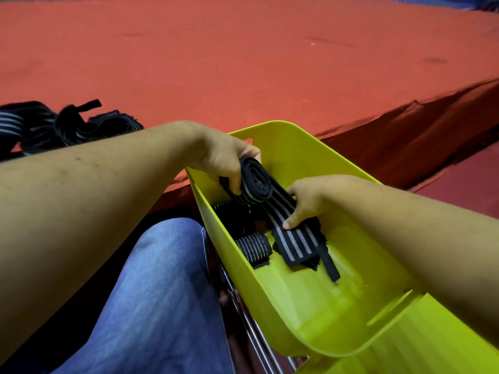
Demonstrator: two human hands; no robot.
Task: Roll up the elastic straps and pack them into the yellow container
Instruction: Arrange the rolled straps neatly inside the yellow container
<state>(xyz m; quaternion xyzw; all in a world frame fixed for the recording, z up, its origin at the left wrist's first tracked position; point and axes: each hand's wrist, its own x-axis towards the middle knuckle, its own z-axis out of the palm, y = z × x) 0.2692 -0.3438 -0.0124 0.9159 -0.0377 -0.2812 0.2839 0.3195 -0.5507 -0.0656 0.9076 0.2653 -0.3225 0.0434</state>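
my left fingers [234, 182] grip the half-rolled strap [258, 182] over the bin [297, 147] while my right fingers [290, 223] pinch its tail, so next i'd wind that in tight and seat it by the rolls [253, 247].

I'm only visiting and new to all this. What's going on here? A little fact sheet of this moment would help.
Place: a red mat; a knee in jeans shows below
Left hand: grips the rolled end of a striped strap
Right hand: holds the strap's flat tail
Yellow container: beside the knee, under both hands
Packed: rolled straps lying inside it
Waiting: loose straps piled on the mat, far left
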